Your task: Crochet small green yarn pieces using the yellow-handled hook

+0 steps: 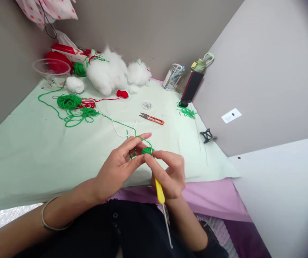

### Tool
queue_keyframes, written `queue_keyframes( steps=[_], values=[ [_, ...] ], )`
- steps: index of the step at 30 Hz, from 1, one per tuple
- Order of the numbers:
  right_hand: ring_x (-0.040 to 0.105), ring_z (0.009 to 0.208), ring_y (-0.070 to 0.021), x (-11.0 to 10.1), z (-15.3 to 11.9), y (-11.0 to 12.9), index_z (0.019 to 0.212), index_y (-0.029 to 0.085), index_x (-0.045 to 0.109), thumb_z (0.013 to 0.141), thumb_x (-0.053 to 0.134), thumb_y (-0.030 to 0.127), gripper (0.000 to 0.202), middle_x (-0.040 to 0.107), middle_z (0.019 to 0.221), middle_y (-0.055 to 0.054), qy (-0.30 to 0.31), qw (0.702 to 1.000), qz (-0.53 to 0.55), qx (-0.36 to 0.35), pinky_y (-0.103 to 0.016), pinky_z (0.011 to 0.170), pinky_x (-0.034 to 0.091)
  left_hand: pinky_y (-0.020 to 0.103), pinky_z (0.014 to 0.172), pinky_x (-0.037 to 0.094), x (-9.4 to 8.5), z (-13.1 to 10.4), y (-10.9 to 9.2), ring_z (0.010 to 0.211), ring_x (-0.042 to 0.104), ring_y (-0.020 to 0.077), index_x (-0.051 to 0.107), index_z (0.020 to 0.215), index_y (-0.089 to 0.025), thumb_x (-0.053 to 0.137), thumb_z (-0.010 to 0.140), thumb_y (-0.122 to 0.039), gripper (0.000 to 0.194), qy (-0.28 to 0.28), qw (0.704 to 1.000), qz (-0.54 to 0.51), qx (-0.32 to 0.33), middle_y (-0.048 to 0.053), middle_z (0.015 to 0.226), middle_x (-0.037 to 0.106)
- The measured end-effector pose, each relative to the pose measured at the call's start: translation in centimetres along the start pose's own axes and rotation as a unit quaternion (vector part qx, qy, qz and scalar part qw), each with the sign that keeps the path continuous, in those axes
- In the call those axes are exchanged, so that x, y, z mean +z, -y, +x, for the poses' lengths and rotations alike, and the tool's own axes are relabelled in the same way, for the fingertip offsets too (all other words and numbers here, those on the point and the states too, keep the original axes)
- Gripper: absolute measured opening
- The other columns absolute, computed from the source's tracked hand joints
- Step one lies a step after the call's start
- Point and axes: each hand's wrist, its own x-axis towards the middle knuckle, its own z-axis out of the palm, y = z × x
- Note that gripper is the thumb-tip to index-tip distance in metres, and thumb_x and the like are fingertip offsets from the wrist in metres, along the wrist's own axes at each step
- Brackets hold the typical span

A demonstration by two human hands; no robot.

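Between the fingertips of my left hand [118, 165] is a small green crochet piece [147, 150]. Green yarn [116, 123] passes over my raised left index finger and trails back to a loose green heap on the table. My right hand [170, 175] is closed around a crochet hook [159, 191] with a yellow handle; its rear metal end points down toward my body. The hook's working tip is at the green piece, partly hidden by my fingers. Fingers of both hands meet at the piece.
Orange-handled thread snips [152, 119] lie ahead of my hands, near a small round container [147, 105]. White stuffing [107, 71], a plastic cup [52, 73] and a white yarn ball [75, 85] stand at the back. A phone [193, 87] leans against a bottle [184, 80] at right.
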Motion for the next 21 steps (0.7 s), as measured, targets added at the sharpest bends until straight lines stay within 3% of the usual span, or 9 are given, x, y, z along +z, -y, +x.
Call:
queue_keyframes(
  steps=[3,6,10,13,17,21],
  values=[
    [0.073,0.094,-0.0205,-0.2,0.3,-0.1,0.122,0.030,0.075,0.095,0.064,0.009,0.037,0.075,0.106,-0.006,-0.006,0.994,0.092,0.060,-0.035,0.075,0.063,0.028,0.091,0.048,-0.2,0.2,-0.3,0.093,0.059,0.0135,0.070,0.135,-0.028,0.083,0.084,-0.035,0.053,0.049,0.982,-0.149,-0.110,-0.001,0.096,0.062],
    [0.073,0.090,-0.0192,-0.5,1.0,-0.4,0.118,0.032,0.076,0.098,0.062,0.014,0.031,0.077,0.103,-0.004,-0.006,0.965,0.214,0.152,-0.034,0.071,0.063,0.027,0.089,0.047,-0.4,0.6,-0.5,0.093,0.058,0.0140,0.070,0.135,-0.026,0.089,0.076,-0.034,0.063,0.074,0.954,-0.225,-0.181,0.001,0.096,0.063],
    [0.073,0.088,-0.0201,-0.9,1.3,-0.7,0.112,0.028,0.078,0.100,0.061,0.017,0.024,0.078,0.097,-0.005,-0.006,0.927,0.302,0.222,-0.037,0.072,0.062,0.028,0.094,0.046,-0.5,0.9,-0.4,0.097,0.057,0.0140,0.070,0.135,-0.027,0.092,0.071,-0.024,0.068,0.048,0.961,-0.215,-0.164,0.000,0.100,0.061],
    [0.072,0.081,-0.0185,-1.1,1.2,-0.9,0.108,0.027,0.078,0.101,0.060,0.019,0.021,0.078,0.094,-0.004,-0.016,0.907,0.332,0.258,-0.036,0.070,0.060,0.027,0.089,0.047,-0.7,0.8,-0.5,0.093,0.057,0.0130,0.071,0.134,-0.031,0.091,0.071,-0.019,0.067,0.035,0.977,-0.166,-0.132,-0.001,0.098,0.057],
    [0.070,0.073,-0.0153,-1.5,1.2,-1.2,0.102,0.026,0.078,0.100,0.062,0.023,0.016,0.076,0.088,-0.002,-0.020,0.860,0.389,0.330,-0.032,0.066,0.058,0.024,0.085,0.045,-1.2,0.8,-0.7,0.091,0.055,0.0117,0.074,0.130,-0.032,0.086,0.077,-0.022,0.056,0.052,0.982,-0.136,-0.118,-0.002,0.096,0.057],
    [0.069,0.068,-0.0138,-1.7,1.6,-1.4,0.096,0.025,0.078,0.098,0.065,0.027,0.014,0.076,0.084,-0.002,-0.016,0.805,0.445,0.393,-0.029,0.062,0.057,0.024,0.075,0.046,-1.3,1.1,-0.8,0.076,0.052,0.0103,0.075,0.128,-0.026,0.076,0.084,-0.025,0.045,0.093,0.971,-0.174,-0.134,-0.001,0.088,0.057]
  ],
)
